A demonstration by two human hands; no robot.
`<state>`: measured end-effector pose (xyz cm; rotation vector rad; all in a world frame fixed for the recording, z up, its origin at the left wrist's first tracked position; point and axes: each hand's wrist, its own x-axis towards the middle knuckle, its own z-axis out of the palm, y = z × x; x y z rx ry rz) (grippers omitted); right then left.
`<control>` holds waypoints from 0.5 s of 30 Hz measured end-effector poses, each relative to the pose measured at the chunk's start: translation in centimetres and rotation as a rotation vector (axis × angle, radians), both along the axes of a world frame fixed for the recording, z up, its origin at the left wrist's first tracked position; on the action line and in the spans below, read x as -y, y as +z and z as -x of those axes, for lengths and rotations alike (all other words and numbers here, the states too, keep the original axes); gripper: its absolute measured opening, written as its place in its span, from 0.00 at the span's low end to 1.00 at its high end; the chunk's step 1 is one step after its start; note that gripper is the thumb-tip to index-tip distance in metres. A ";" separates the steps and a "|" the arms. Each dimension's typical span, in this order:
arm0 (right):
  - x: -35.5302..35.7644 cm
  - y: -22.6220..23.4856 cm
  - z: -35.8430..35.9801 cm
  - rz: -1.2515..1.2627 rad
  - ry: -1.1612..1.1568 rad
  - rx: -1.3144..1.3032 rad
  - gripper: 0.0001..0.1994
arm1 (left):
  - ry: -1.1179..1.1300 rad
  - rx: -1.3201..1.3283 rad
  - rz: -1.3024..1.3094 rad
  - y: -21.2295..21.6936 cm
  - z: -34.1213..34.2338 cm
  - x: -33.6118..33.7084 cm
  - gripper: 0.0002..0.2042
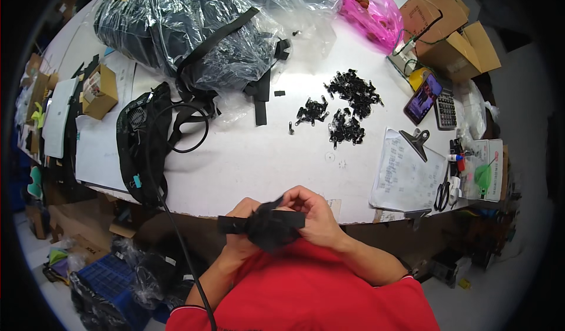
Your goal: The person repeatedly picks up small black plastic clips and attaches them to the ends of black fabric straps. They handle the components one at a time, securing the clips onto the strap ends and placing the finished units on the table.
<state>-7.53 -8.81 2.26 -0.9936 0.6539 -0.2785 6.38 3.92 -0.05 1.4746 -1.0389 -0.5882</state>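
Close to my body, at the table's near edge, both hands hold a bundle of black fabric with a flat strap (pixel 275 228) running across it. My left hand (pixel 241 245) grips the bundle from the left; its fingers are partly covered by the fabric. On the other side my right hand (pixel 316 220) is closed, thumb and fingers pinching the fabric's upper right part. Beyond the hands, several small black zipper pulls or clips (pixel 353 92) lie in three loose piles, too small to make out exactly.
Plastic-wrapped dark bags (pixel 170 28) fill the far left, with a black mesh bag (pixel 141 137) nearer. A pink plastic bag (pixel 371 13) lies at the back. On the right are a phone (pixel 422 98), calculator (pixel 446 110), clipboard (pixel 409 172) and scissors (pixel 441 195). A black cable (pixel 170 213) crosses at left.
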 end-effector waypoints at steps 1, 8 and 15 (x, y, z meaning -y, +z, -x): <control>0.2 0.0 -0.2 0.019 0.028 -0.008 0.09 | 0.010 -0.172 -0.014 0.0 0.2 -0.8 0.08; 0.9 2.9 0.0 0.360 0.521 0.008 0.11 | -0.050 -0.553 -0.209 3.5 -1.9 -3.9 0.11; 0.1 2.1 -1.6 0.584 0.384 0.027 0.08 | 0.095 -0.566 -0.056 1.8 -0.4 -1.1 0.11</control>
